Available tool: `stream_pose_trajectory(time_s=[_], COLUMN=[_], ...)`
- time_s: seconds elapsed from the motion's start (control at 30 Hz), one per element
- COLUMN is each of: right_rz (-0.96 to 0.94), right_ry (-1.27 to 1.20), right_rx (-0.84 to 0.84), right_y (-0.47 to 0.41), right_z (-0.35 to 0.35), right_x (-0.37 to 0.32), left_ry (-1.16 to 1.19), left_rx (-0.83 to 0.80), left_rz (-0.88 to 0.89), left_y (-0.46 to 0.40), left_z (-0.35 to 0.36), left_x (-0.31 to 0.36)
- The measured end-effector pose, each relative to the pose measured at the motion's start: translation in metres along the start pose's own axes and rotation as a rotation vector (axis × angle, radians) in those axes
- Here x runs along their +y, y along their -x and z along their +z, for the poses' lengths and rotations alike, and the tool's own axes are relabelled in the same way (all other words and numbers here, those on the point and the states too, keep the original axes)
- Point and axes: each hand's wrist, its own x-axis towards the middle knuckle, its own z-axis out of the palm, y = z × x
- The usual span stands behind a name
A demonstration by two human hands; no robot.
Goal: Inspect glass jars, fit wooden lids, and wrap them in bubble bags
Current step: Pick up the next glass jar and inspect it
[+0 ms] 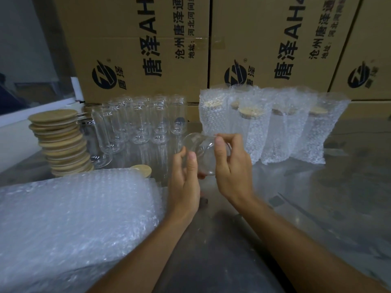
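Head view shows the jar [204, 153] lifted above the desk's middle, right hand [229, 163] pinching its rim, left hand [186, 176] cradling its base with loosely curled fingers. Rotate slowly, checking for chips; lids [61, 142] stand stacked near the left edge.

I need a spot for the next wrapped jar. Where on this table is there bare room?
Bare steel table lies right of the wrapped jars, and in front between the forearms. Crowded: the left, with the lid stack, the empty jars and the bubble bag pile.
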Motion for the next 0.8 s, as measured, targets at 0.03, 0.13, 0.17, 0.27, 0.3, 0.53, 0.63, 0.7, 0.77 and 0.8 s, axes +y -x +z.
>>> stream_pose_trajectory(time_s=[0.03, 0.13, 0.17, 0.27, 0.3, 0.53, 0.63, 0.7, 0.77, 0.8], right_rz=[0.014, 0.015, 0.009, 0.018, 0.034, 0.138, 0.17, 0.183, 0.181, 0.176], right_ry=[-0.021, -0.039, -0.036, -0.078, -0.12, -0.423, -0.455, -0.431, -0.378, -0.339], right_rx=[-0.019, -0.1, -0.124, -0.164, -0.185, -0.284, -0.246, -0.212, -0.184, -0.18], right_y=[0.0, -0.001, -0.001, 0.002, 0.003, 0.01, 0.007, 0.003, 0.001, 0.0], right_z=[0.0, 0.0, 0.0, 0.001, 0.002, 0.011, 0.012, 0.01, 0.008, 0.008], right_x=[0.001, 0.004, 0.005, 0.003, 0.002, 0.002, 0.002, 0.003, 0.005, 0.006], left_ry=[-0.011, 0.004, 0.024, 0.089, 0.111, 0.129, 0.15, 0.157, 0.138, 0.127], left_rx=[-0.009, -0.027, -0.011, 0.017, 0.015, 0.02, 0.001, -0.018, -0.046, -0.056], left_rz=[0.013, 0.0, -0.002, -0.038, -0.045, -0.026, -0.029, -0.021, -0.005, 0.006], left_y=[0.0, 0.0, 0.0, -0.003, -0.003, -0.003, -0.003, -0.002, 0.0, 0.0], left_z=[-0.001, -0.001, -0.001, -0.001, -0.001, -0.001, -0.001, 0.0, 0.0, -0.001], left_x=[0.0, 0.001, 0.001, 0.002, 0.003, 0.002, 0.0, 0.001, 0.0, 0.0])
